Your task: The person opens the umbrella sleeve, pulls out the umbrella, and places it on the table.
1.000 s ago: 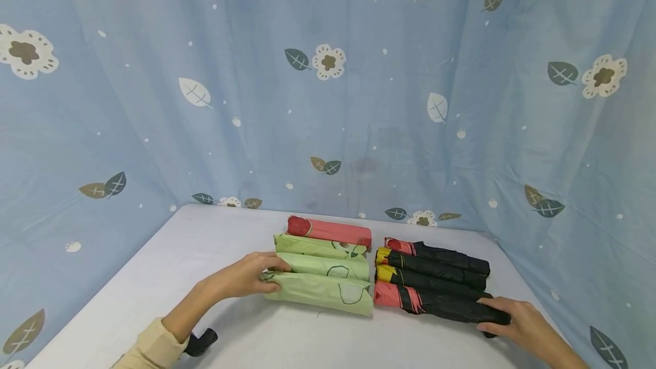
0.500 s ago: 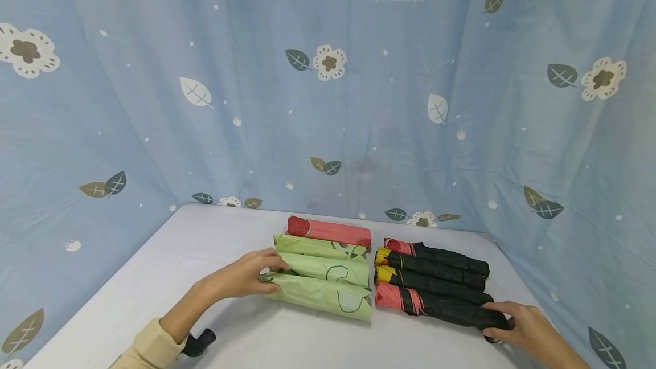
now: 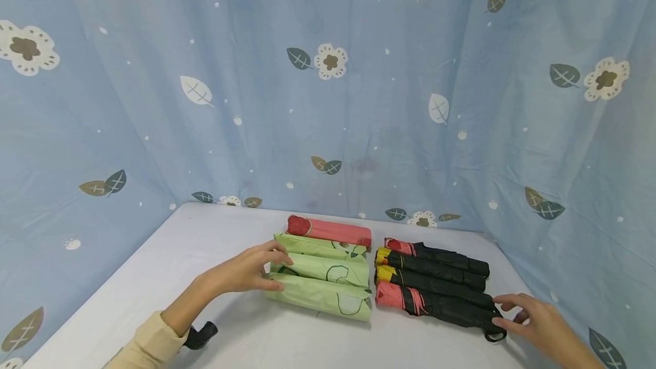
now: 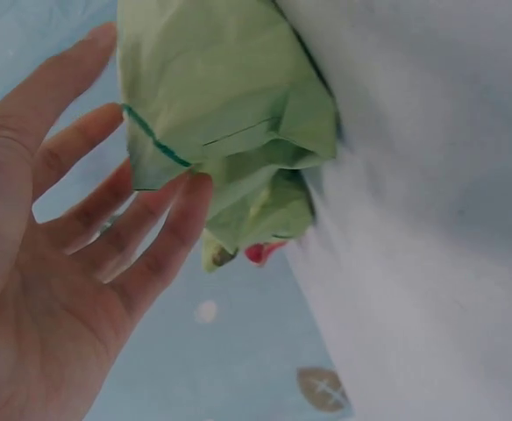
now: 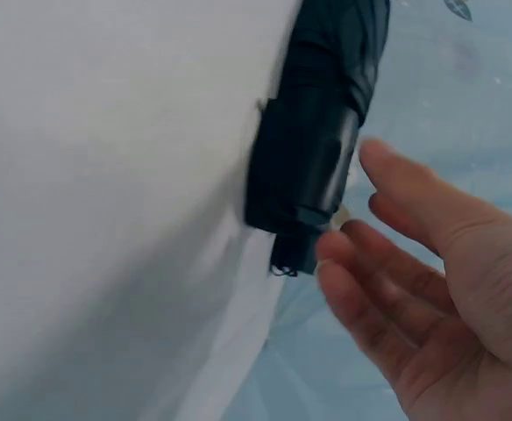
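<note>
Two light-green folded bundles with printed outlines, a front one [image 3: 318,299] and one behind it [image 3: 320,268], lie at my left hand [image 3: 248,271]. Its fingers are spread, with fingertips right at their left ends. Seen from the left wrist, my left hand [image 4: 72,254] is loosely spread beside the crinkled green bundle [image 4: 230,88]. My right hand [image 3: 540,323] stands just off the handle end of the front folded umbrella [image 3: 453,309], black with a red end. The right wrist view shows that umbrella's dark handle [image 5: 304,167] beside the relaxed fingers, which hold nothing.
Behind the front bundles lie another green bundle [image 3: 312,245] and a red one [image 3: 333,231]. More folded black umbrellas [image 3: 435,266], some with yellow ends, line up at the right. A black curved thing [image 3: 202,335] sits by the left sleeve. Blue curtain [image 3: 338,130] encloses the white table [image 3: 225,229].
My right hand has let go of the front umbrella's handle end and drawn away to the right. My left fingers have loosened and lifted slightly from the green bundles, whose front one swung slightly nearer.
</note>
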Motion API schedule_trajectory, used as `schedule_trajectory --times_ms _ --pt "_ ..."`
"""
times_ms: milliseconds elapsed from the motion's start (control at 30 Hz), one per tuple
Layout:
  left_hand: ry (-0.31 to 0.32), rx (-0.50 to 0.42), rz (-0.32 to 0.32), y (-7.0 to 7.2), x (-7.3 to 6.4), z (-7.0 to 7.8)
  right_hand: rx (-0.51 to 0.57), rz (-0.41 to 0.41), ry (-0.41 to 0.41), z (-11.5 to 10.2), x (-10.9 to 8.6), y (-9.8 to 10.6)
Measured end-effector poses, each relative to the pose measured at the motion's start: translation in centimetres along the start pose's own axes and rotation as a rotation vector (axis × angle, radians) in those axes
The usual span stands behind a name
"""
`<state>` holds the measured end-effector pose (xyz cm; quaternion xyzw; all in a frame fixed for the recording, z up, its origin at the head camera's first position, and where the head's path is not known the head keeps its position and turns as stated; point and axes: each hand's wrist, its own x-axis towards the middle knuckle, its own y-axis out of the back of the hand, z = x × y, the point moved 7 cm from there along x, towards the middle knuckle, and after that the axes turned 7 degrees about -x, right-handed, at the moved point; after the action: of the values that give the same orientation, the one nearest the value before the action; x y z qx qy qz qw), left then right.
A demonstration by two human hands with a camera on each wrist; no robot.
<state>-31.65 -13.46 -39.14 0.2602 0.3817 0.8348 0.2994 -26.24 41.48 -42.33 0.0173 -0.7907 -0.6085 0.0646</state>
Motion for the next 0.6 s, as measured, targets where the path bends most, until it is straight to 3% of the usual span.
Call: schedule_trajectory --times_ms 300,600 --pt "-0.013 0.045 0.024 0.8 1.2 0.9 -0.03 0.128 0.08 -2.4 0.7 2.0" --pt "-0.05 0.106 0.121 2.1 3.5 1.1 -0.049 0.22 0.231 -6.2 3.3 3.6"
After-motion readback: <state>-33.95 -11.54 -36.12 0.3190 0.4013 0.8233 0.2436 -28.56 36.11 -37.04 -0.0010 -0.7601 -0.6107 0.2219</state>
